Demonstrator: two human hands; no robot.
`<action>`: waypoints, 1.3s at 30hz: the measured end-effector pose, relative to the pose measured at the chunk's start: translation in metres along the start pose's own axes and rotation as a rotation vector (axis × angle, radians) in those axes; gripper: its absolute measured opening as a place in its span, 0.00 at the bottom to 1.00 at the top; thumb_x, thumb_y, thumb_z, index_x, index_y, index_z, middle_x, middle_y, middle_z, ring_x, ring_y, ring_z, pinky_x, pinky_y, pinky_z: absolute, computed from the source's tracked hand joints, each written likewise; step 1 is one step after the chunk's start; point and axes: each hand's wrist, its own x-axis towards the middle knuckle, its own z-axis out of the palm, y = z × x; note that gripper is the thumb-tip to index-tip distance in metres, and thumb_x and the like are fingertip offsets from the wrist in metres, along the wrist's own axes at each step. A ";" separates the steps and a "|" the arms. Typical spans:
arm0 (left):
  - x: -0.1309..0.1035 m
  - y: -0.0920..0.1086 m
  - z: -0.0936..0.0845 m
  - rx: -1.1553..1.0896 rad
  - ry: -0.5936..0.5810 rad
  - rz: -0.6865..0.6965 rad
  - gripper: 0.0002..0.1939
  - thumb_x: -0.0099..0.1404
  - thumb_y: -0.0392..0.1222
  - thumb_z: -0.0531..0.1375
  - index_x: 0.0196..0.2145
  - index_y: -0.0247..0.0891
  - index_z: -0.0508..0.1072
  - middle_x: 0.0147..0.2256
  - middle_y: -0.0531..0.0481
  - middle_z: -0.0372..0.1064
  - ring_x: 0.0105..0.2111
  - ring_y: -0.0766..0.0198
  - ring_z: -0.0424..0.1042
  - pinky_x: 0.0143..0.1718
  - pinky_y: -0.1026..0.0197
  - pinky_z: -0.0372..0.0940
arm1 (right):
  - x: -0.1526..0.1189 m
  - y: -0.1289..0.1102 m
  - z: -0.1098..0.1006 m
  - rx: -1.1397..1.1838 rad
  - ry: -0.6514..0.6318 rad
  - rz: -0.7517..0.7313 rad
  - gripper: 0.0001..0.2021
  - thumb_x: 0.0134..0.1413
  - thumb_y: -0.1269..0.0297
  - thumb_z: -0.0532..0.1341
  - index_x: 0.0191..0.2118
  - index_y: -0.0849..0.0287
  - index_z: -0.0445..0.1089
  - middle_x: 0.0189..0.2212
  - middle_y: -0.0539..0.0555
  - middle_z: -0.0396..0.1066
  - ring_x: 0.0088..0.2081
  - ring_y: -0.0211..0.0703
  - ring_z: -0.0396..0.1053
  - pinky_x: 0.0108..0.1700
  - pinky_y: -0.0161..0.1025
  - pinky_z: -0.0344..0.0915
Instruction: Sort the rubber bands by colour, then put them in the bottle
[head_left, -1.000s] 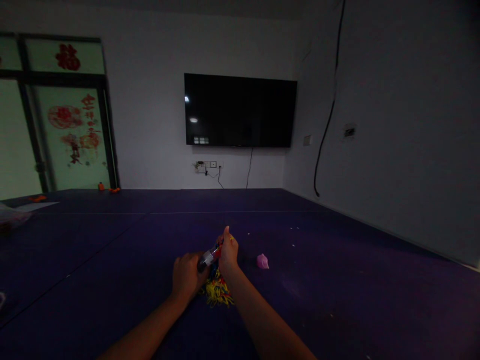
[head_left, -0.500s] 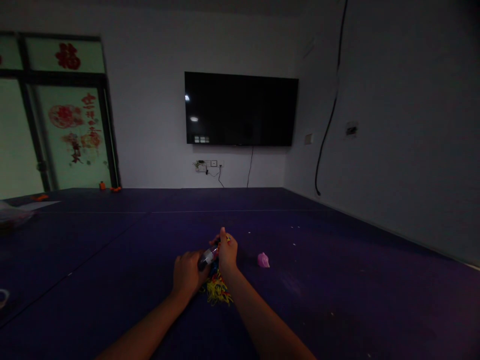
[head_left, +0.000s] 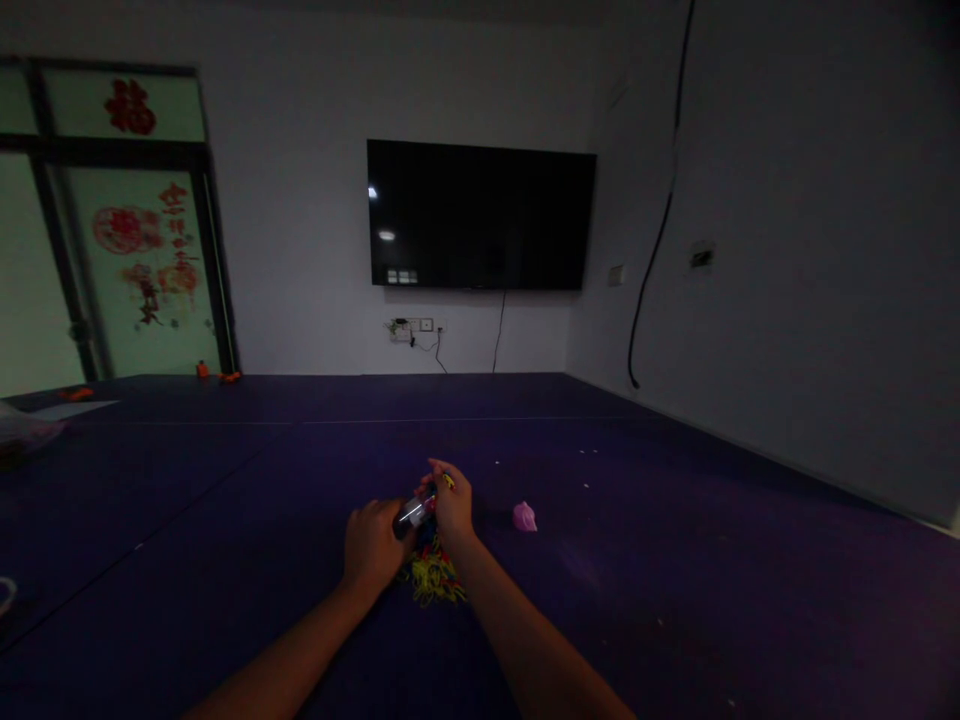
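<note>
My left hand [head_left: 372, 541] is closed around a small clear container [head_left: 415, 511] with a dark end, tilted up to the right. At the container's upper end is my right hand [head_left: 454, 506], its fingers bent in and pinching a bit of yellow, stringy stuff. Red shows inside the container near those fingers. Below both hands lies a tangled heap of yellow, red and blue loops [head_left: 433, 578], like rubber bands or cord; the forearms partly cover it. A small crumpled pink object [head_left: 524, 517] rests to the right of my right hand, touched by neither.
A dark purple mat floor [head_left: 300, 470] with seams spreads all round, dotted with small white scraps. Orange items [head_left: 229, 378] lie by the glazed door, and a clear plastic bag [head_left: 26, 428] is at far left. A black cable [head_left: 651, 270] hangs on the right wall.
My right hand's fingers have shifted slightly at the container's upper end, with the thumb lowered from its upright position. The container and my left hand have barely moved.
</note>
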 end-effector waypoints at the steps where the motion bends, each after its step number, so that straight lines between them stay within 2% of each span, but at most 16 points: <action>1: 0.000 0.000 0.001 0.001 0.007 0.005 0.11 0.57 0.41 0.57 0.38 0.42 0.73 0.34 0.48 0.74 0.39 0.56 0.69 0.35 0.60 0.54 | 0.000 0.000 0.000 -0.005 -0.006 0.002 0.16 0.39 0.52 0.63 0.32 0.59 0.70 0.17 0.47 0.67 0.18 0.38 0.65 0.19 0.33 0.59; 5: 0.000 -0.002 0.003 -0.021 0.030 0.004 0.13 0.58 0.46 0.58 0.40 0.42 0.73 0.36 0.48 0.74 0.40 0.55 0.69 0.36 0.60 0.55 | -0.002 -0.002 0.001 -0.020 -0.003 -0.016 0.15 0.41 0.52 0.62 0.32 0.59 0.71 0.17 0.47 0.66 0.18 0.37 0.64 0.19 0.33 0.59; 10: 0.001 -0.002 0.002 -0.047 0.014 -0.016 0.16 0.56 0.51 0.60 0.41 0.42 0.73 0.38 0.48 0.74 0.40 0.55 0.70 0.37 0.60 0.55 | -0.004 -0.002 0.000 -0.101 -0.023 -0.031 0.18 0.44 0.47 0.60 0.25 0.59 0.69 0.15 0.47 0.64 0.17 0.36 0.61 0.18 0.32 0.55; 18: 0.001 0.000 -0.001 -0.030 0.020 -0.007 0.13 0.56 0.49 0.59 0.37 0.42 0.74 0.34 0.48 0.74 0.38 0.56 0.70 0.34 0.61 0.55 | -0.006 -0.003 -0.003 -0.213 -0.029 -0.091 0.23 0.46 0.41 0.56 0.19 0.59 0.63 0.14 0.48 0.63 0.16 0.35 0.58 0.20 0.33 0.55; 26: 0.002 -0.002 0.004 -0.047 0.033 -0.002 0.14 0.56 0.49 0.60 0.39 0.43 0.74 0.35 0.49 0.74 0.37 0.57 0.70 0.35 0.61 0.55 | -0.004 0.002 -0.006 -0.283 -0.021 -0.074 0.27 0.48 0.38 0.52 0.18 0.59 0.62 0.13 0.48 0.61 0.16 0.35 0.58 0.20 0.33 0.55; 31: 0.002 -0.003 0.006 -0.031 0.026 0.002 0.16 0.56 0.50 0.60 0.40 0.43 0.74 0.35 0.48 0.74 0.38 0.56 0.70 0.36 0.60 0.55 | -0.005 0.001 -0.006 -0.344 -0.001 -0.116 0.27 0.48 0.37 0.51 0.18 0.59 0.61 0.14 0.48 0.61 0.18 0.36 0.59 0.21 0.33 0.56; 39: 0.002 -0.002 0.004 -0.036 -0.002 -0.018 0.14 0.56 0.51 0.59 0.37 0.42 0.75 0.33 0.48 0.74 0.37 0.57 0.70 0.35 0.61 0.55 | -0.006 -0.001 -0.006 -0.319 0.005 -0.076 0.28 0.46 0.36 0.51 0.18 0.59 0.60 0.13 0.47 0.59 0.17 0.36 0.58 0.20 0.34 0.55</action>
